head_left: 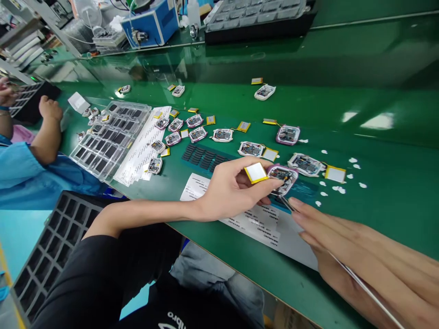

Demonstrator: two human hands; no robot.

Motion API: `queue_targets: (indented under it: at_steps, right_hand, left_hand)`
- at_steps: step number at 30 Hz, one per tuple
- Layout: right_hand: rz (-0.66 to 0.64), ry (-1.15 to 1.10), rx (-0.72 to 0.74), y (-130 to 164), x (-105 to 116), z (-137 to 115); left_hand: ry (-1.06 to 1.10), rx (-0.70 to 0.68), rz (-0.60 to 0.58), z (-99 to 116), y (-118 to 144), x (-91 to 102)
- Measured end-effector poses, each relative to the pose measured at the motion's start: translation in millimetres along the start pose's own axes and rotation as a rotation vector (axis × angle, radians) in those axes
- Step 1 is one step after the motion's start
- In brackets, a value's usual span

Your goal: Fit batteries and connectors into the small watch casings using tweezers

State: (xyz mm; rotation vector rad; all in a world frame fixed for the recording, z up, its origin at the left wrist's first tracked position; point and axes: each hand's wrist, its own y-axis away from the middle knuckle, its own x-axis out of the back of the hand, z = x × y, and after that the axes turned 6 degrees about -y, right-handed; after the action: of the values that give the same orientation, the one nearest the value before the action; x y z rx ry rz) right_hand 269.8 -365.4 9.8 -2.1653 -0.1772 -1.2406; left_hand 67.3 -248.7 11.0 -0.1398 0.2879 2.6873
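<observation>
My left hand (229,187) grips a small purple-framed circuit unit (283,177) with a yellow-edged battery (255,172) attached, holding it just above the green bench. My right hand (356,256) holds thin metal tweezers (363,285); their tip reaches the lower edge of the held unit. Under both hands lies a white label sheet (255,219). Several similar units with batteries, such as one (305,164) just right of the held one, are spread over the bench.
A clear plastic tray of dark screens (106,137) and white label strips (144,144) lie to the left. Small white paper bits (343,183) dot the right. A black grid tray (51,246) sits near my lap. Another person's arm in a blue sleeve (37,151) rests far left.
</observation>
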Motion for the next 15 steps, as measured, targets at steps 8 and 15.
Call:
queue_targets:
  at_steps: [8,15]
  right_hand:
    - [0.067,-0.026,0.016,2.3,-4.4,3.3]
    - [0.059,-0.004,0.118,0.7,-1.6,13.0]
  left_hand:
    - [0.002,-0.026,-0.014,0.6,2.3,0.5]
    - [0.053,0.034,-0.073,1.1,-4.7,5.8]
